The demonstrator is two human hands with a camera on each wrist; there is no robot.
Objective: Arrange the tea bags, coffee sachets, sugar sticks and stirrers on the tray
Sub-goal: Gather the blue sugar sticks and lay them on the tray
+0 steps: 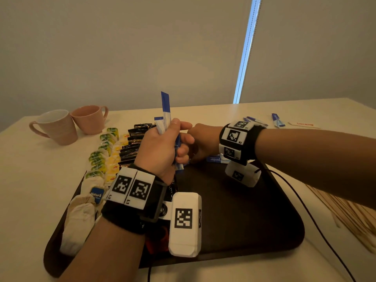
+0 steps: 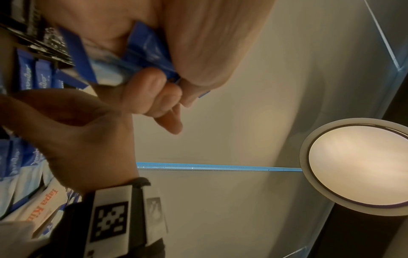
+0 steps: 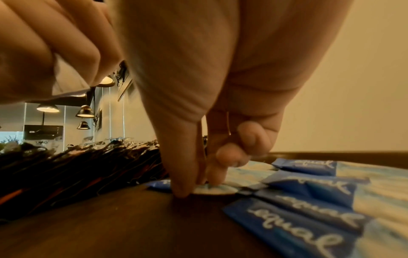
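Note:
My left hand is raised above the far part of the dark tray and grips a bundle of blue-and-white sugar sticks upright; the left wrist view shows the fingers curled round this bundle. My right hand reaches down just behind it. In the right wrist view, its thumb and fingers pinch the end of one sugar stick lying on the tray, beside a row of laid sugar sticks. Black coffee sachets and tea bags lie in rows at the left.
Two pink cups stand at the far left of the table. Loose sugar sticks and a wrapped stirrer lie at the far right. Wooden stirrers lie right of the tray, and a black cable crosses there.

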